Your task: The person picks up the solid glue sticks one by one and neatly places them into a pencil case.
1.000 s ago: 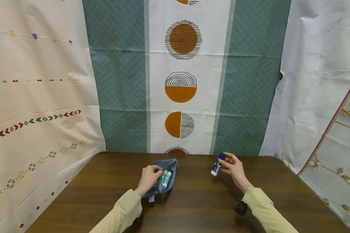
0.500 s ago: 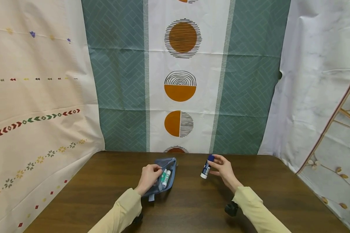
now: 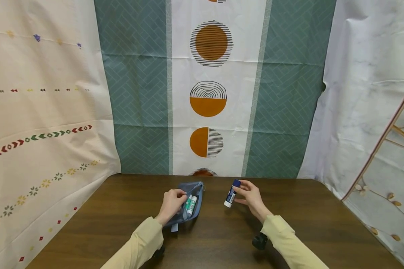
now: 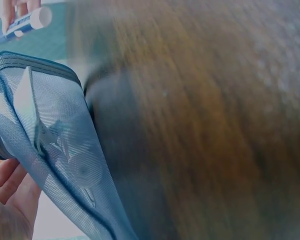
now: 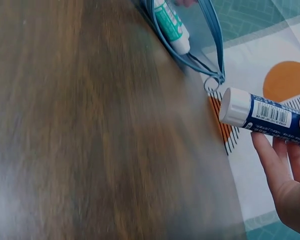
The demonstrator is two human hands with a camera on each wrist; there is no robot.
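Observation:
A blue mesh zip pouch (image 3: 199, 203) lies unzipped on the table, left of the middle. My left hand (image 3: 171, 205) pinches its near-left edge, and in the left wrist view the fingers show behind the mesh (image 4: 65, 115). Inside the pouch lie two green-and-white glue sticks (image 3: 192, 205), one of them plain in the right wrist view as a green glue stick (image 5: 171, 25). My right hand (image 3: 252, 198) holds a dark blue glue stick with a white base (image 5: 272, 117) between thumb and fingers, tilted and raised, to the right of the pouch and apart from it.
The brown wooden table (image 3: 306, 216) reaches back to a hanging green and white cloth (image 3: 138, 112). Patterned cloths hang at the left (image 3: 47, 112) and right. A small ring pull (image 5: 211, 83) sits at the pouch's end.
My right hand has moved left with the blue glue stick, closer to the pouch. The left hand and the pouch stay in about the same place.

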